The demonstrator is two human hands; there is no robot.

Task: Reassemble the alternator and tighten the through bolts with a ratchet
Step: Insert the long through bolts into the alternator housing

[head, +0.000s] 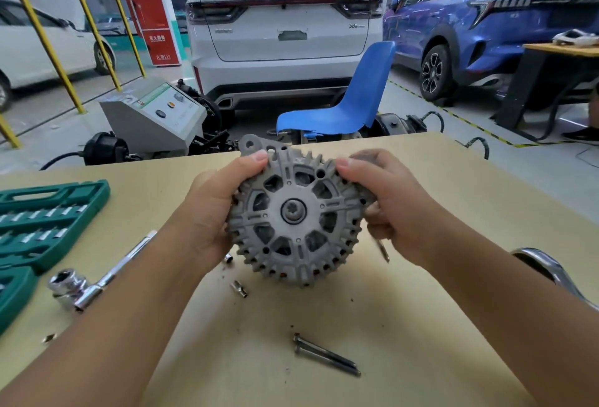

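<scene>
Steel through bolts (325, 354) lie loose on the worktop (405, 325) nearest me, right of centre. Beyond, my left hand (207, 212) and right hand (385, 202) both grip the alternator (295, 212), bolt holes facing me; my right hand sits nearer the bolts.

The scene is bright and evenly lit, with diffuse indoor light from above. Shadows on the table (421, 325) are soft and faint, darkest just under the alternator (296, 215). The ratchet (97, 280) carries sharp white glints, and the white car (285, 34) is near blown out. The wide lens bends the yellow posts (42, 37) and stretches the forearms at the lower corners. Focus is fair at centre; the bolt in the right hand (393, 209) is motion-blurred, and the background is slightly soft.
</scene>
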